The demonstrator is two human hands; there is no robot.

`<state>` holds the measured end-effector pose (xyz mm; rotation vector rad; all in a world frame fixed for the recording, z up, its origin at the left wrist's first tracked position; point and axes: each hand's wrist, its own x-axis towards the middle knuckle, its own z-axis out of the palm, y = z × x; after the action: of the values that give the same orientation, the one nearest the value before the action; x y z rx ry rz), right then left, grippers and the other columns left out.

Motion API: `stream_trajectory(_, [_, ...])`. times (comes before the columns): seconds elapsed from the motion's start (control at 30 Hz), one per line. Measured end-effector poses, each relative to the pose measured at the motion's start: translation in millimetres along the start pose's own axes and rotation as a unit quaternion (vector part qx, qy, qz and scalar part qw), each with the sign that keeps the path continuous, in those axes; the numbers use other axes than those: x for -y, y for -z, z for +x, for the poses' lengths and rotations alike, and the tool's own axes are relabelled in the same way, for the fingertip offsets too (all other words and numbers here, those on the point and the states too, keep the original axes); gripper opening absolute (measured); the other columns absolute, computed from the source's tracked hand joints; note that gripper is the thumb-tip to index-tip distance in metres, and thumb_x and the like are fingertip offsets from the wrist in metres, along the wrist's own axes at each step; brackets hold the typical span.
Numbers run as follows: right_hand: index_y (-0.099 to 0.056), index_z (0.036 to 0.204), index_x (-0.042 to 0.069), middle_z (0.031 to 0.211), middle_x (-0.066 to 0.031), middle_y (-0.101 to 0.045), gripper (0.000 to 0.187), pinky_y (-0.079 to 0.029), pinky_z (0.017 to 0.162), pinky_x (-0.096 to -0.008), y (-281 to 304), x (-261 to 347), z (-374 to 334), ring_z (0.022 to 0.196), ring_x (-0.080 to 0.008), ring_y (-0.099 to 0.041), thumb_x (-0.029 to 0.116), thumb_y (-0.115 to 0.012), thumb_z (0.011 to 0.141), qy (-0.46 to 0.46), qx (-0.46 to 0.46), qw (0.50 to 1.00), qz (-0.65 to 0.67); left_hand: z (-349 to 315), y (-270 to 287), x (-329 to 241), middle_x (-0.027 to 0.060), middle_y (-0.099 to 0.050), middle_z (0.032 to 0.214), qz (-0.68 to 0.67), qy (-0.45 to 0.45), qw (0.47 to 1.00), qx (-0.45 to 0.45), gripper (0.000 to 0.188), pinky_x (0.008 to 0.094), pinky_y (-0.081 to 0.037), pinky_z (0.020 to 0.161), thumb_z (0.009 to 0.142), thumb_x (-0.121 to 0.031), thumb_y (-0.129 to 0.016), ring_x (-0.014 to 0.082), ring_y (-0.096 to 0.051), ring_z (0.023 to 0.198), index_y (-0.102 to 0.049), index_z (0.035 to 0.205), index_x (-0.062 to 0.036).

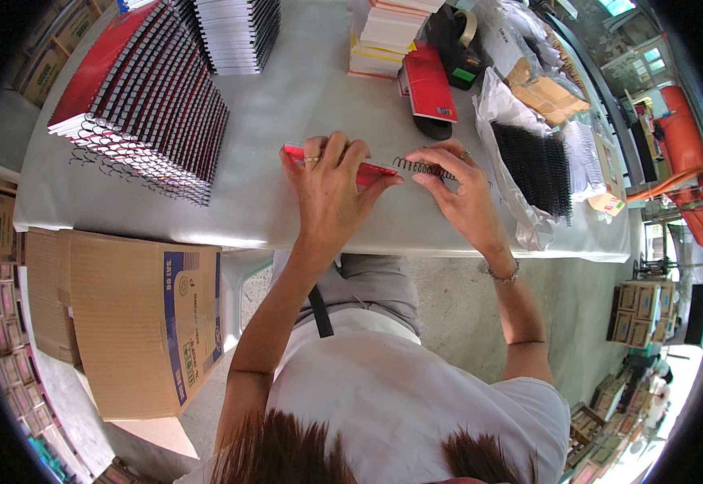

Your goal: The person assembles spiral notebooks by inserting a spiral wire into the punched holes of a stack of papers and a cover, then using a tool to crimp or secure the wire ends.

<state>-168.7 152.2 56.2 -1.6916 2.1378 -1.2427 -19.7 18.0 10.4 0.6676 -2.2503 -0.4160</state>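
My left hand [327, 184] grips a thin red-covered booklet [374, 170] on edge above the table, fingers over its top and thumb along the near side. Between the thumb and fingers of my right hand [466, 192] is a black spiral binding coil [413, 166]. The coil's left end points at the right end of the booklet and lies very close to it. Whether the wire has entered the booklet's holes cannot be made out. Part of the coil is hidden behind my right fingers.
Tall stacks of spiral-bound red notebooks [146, 101] stand at the left on the grey-covered table [279, 109]. Booklet stacks [384, 40], a red booklet [432, 90] and a black tape dispenser [451, 50] sit at the back. Many black coils [529, 165] lie right; a cardboard box [117, 323] stands left.
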Motion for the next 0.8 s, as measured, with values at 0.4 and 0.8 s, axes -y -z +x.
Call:
stream_trajectory(0.4, [-0.067, 0.106, 0.004, 0.101, -0.0050, -0.059, 0.021, -0.049, 0.081, -0.0295, -13, -19, -5, 0.086, -0.0151, -0.058, -0.004, -0.070, 0.086, 0.000, -0.022, 0.998, 0.051, 2, 2, -1, 0.0019, -0.056, 0.096, 0.005, 0.000, 1.000, 0.009, 0.050, 0.0500, -0.033, 0.092, 0.071, -0.052, -0.080, 0.0272, -0.050, 0.099, -0.064, 0.095, -0.0108])
stream_trajectory(0.8, [-0.065, 0.106, 0.001, 0.096, -0.0135, -0.061, 0.016, -0.047, 0.076, -0.0383, -15, -7, -1, 0.083, -0.0294, -0.059, 0.015, -0.060, 0.099, 0.063, 0.004, 0.997, -0.051, 0, 0, 0, 0.0014, -0.055, 0.100, 0.026, 0.007, 0.999, 0.018, 0.045, 0.0514, -0.033, 0.092, 0.076, -0.047, -0.078, 0.0276, -0.049, 0.103, -0.064, 0.100, -0.0123])
